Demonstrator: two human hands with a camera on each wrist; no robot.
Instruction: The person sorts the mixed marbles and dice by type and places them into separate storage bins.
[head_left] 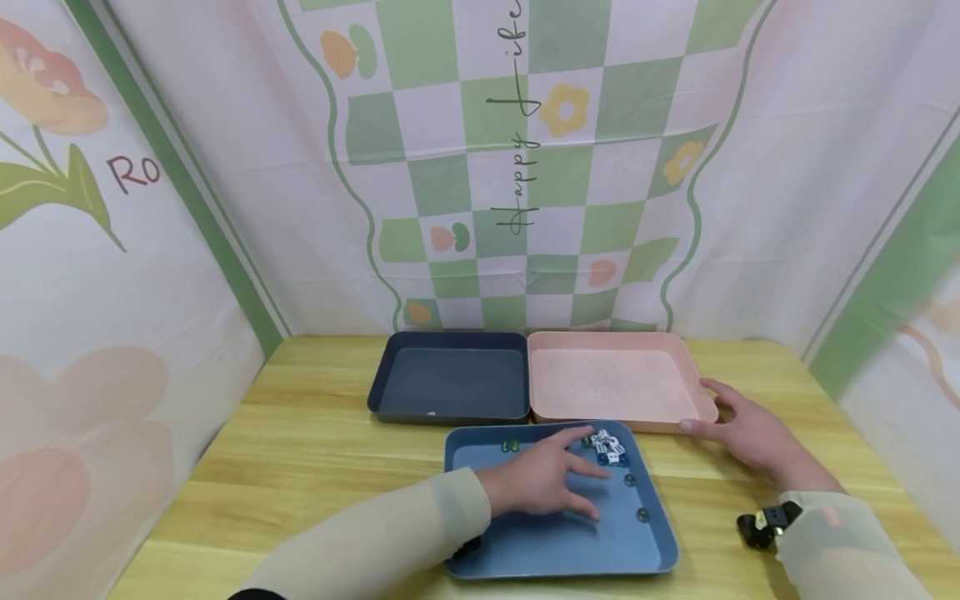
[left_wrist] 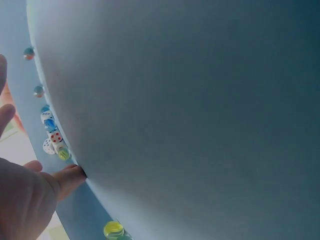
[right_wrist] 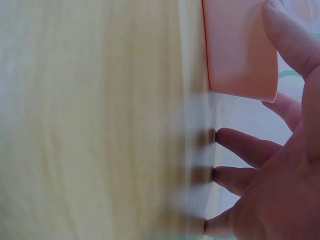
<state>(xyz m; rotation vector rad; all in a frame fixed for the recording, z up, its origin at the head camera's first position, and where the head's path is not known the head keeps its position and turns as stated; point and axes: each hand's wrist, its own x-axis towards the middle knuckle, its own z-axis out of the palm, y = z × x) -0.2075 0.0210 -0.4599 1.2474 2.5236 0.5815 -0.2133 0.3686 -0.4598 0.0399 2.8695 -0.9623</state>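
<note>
My left hand (head_left: pixel 536 479) is over the blue tray (head_left: pixel 555 554) with its fingers spread, and a fingertip touches the tray floor. Beside those fingers, white dice (head_left: pixel 606 443) with coloured dots cluster in the tray's far right corner; glass marbles lie among them. Two separate marbles (head_left: pixel 630 480) are near the right wall, and green-yellow marbles (head_left: pixel 510 446) near the far wall. My right hand (head_left: pixel 753 429) rests at the near right corner of the pink tray (head_left: pixel 607 379), thumb and index finger on either side of it. Its other fingertips (right_wrist: pixel 235 140) touch the table.
A dark navy tray (head_left: pixel 457 375) stands left of the pink one, with a small pale speck by its near wall. Both sit against the blue tray's far side. A patterned curtain (head_left: pixel 495 183) hangs behind the wooden table (head_left: pixel 300 450).
</note>
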